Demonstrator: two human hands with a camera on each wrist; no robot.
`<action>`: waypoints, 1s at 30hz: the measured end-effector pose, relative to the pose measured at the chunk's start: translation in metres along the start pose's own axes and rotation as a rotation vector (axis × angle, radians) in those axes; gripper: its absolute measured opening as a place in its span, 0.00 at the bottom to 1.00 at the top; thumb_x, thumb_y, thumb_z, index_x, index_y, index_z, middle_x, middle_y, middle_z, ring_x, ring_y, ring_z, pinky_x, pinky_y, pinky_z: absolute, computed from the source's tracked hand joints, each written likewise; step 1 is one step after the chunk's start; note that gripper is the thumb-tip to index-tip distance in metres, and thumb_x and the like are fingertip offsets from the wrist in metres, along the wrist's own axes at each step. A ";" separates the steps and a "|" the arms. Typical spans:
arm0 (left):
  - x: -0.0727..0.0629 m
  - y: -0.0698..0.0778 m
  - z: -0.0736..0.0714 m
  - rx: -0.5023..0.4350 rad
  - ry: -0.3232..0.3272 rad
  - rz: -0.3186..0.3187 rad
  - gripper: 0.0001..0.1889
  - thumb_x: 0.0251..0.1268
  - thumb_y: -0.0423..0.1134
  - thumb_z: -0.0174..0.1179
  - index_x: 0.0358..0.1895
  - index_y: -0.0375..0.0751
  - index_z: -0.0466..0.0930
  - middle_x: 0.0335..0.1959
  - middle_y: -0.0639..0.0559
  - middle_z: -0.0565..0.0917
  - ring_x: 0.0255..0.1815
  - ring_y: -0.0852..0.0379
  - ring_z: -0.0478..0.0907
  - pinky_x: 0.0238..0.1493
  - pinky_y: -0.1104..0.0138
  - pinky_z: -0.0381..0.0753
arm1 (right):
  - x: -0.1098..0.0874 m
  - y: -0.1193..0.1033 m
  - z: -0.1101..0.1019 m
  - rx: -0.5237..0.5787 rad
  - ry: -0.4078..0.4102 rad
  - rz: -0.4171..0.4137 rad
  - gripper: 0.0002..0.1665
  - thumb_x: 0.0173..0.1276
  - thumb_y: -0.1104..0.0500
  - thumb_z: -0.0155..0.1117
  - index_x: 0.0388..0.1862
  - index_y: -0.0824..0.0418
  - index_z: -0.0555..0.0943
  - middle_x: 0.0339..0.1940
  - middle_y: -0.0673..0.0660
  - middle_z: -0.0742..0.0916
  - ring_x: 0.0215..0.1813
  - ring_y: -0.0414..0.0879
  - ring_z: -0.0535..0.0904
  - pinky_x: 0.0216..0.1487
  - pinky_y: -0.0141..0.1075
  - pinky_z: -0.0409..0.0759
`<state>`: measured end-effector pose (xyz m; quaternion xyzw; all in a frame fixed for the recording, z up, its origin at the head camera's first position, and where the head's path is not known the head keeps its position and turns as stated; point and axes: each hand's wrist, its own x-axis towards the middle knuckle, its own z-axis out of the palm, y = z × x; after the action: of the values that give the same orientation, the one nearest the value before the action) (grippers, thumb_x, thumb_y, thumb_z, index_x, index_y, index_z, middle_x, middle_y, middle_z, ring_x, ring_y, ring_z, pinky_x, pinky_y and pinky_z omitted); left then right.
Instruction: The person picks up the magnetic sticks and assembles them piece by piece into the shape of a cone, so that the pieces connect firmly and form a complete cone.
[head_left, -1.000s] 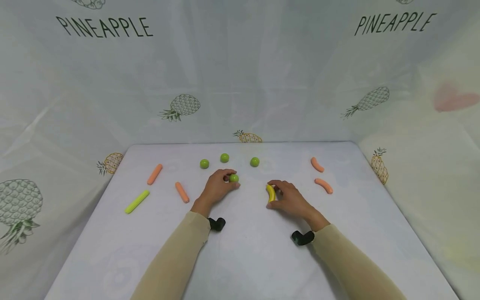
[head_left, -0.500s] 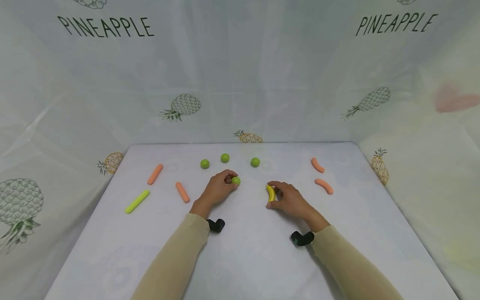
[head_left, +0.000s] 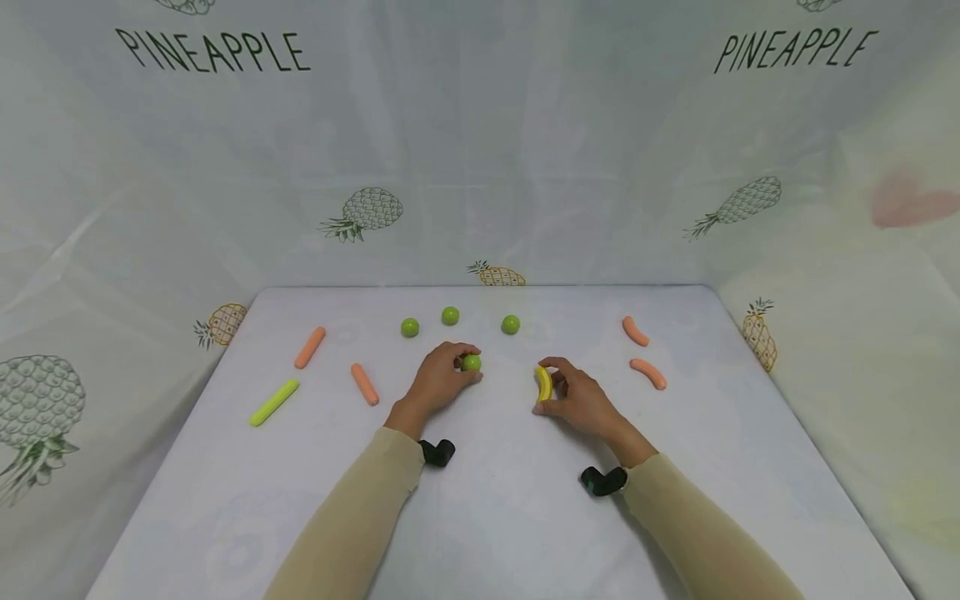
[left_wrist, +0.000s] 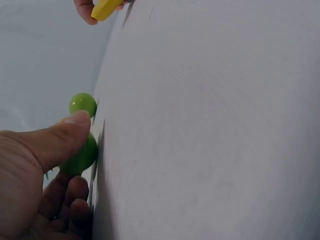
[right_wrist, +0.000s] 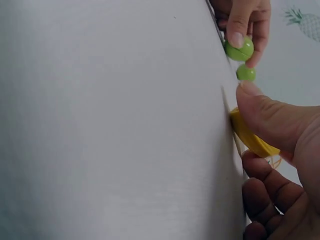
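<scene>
Near the middle of the white table, my left hand (head_left: 438, 379) pinches a small glossy green ball (head_left: 471, 363) between thumb and fingers. The left wrist view shows the thumb across this ball (left_wrist: 82, 157), covering part of it. To the right, my right hand (head_left: 581, 400) holds a small yellow toy banana (head_left: 544, 384) by its two ends, thumb at the near end and a finger at the far end. In the right wrist view the thumb hides part of the banana (right_wrist: 247, 134), which sits close over the table.
Behind the hands lie three more green balls, one of them (head_left: 511, 324) at the right. Two orange sticks (head_left: 364, 384) and a yellow-green stick (head_left: 274, 403) lie left. Two curved orange sausage-like pieces (head_left: 647, 373) lie right. A pineapple-print cloth (head_left: 555, 167) hangs behind the table.
My left hand has drawn the green ball slightly nearer and to the right. My right hand stays almost in place, with the banana shifted very slightly.
</scene>
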<state>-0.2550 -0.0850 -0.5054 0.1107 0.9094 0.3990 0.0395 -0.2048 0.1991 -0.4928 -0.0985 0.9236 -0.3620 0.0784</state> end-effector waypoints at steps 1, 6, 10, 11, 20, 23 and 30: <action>0.001 -0.001 0.000 -0.010 0.001 -0.002 0.22 0.68 0.42 0.74 0.63 0.50 0.83 0.52 0.51 0.82 0.51 0.52 0.76 0.57 0.56 0.77 | 0.000 0.000 0.000 0.001 0.008 -0.002 0.46 0.63 0.49 0.82 0.76 0.49 0.70 0.55 0.58 0.84 0.49 0.51 0.75 0.51 0.44 0.72; 0.002 -0.006 -0.003 -0.070 -0.012 0.000 0.19 0.69 0.42 0.73 0.61 0.51 0.82 0.48 0.53 0.83 0.50 0.53 0.77 0.57 0.56 0.76 | 0.000 0.002 0.002 0.012 0.032 -0.003 0.44 0.65 0.51 0.80 0.76 0.49 0.70 0.53 0.59 0.85 0.47 0.51 0.75 0.49 0.43 0.71; 0.001 -0.006 -0.004 -0.043 -0.031 0.026 0.19 0.71 0.42 0.71 0.62 0.52 0.83 0.49 0.52 0.84 0.51 0.53 0.77 0.57 0.55 0.76 | 0.000 0.002 0.002 0.009 0.033 -0.021 0.42 0.67 0.54 0.78 0.78 0.49 0.71 0.51 0.58 0.84 0.46 0.50 0.73 0.48 0.43 0.70; 0.001 -0.006 -0.004 -0.032 -0.034 0.030 0.19 0.71 0.42 0.71 0.63 0.53 0.83 0.50 0.52 0.84 0.52 0.52 0.77 0.57 0.55 0.76 | 0.000 0.002 0.002 0.007 0.034 -0.035 0.41 0.68 0.55 0.76 0.78 0.50 0.71 0.51 0.58 0.84 0.46 0.50 0.73 0.48 0.43 0.70; -0.003 0.002 -0.004 0.002 -0.053 0.033 0.24 0.69 0.43 0.72 0.67 0.54 0.82 0.60 0.51 0.82 0.58 0.51 0.76 0.62 0.54 0.77 | 0.001 0.000 0.008 -0.039 0.077 -0.054 0.29 0.73 0.58 0.72 0.72 0.56 0.79 0.46 0.56 0.86 0.42 0.47 0.75 0.46 0.41 0.72; -0.004 0.005 -0.003 0.008 -0.044 0.037 0.24 0.68 0.43 0.74 0.66 0.52 0.82 0.59 0.51 0.82 0.57 0.51 0.76 0.62 0.54 0.77 | 0.000 -0.001 0.010 -0.039 0.116 -0.034 0.28 0.70 0.56 0.75 0.68 0.58 0.82 0.45 0.57 0.86 0.42 0.48 0.76 0.44 0.40 0.73; -0.003 0.006 0.000 0.028 -0.015 0.035 0.21 0.68 0.41 0.73 0.63 0.51 0.85 0.54 0.50 0.82 0.54 0.51 0.76 0.59 0.55 0.77 | -0.002 -0.001 0.017 -0.014 0.227 0.005 0.19 0.68 0.57 0.77 0.57 0.59 0.90 0.48 0.58 0.88 0.45 0.49 0.79 0.46 0.40 0.74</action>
<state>-0.2509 -0.0819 -0.5008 0.1304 0.9125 0.3860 0.0377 -0.1990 0.1884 -0.5042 -0.0552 0.9293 -0.3643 -0.0267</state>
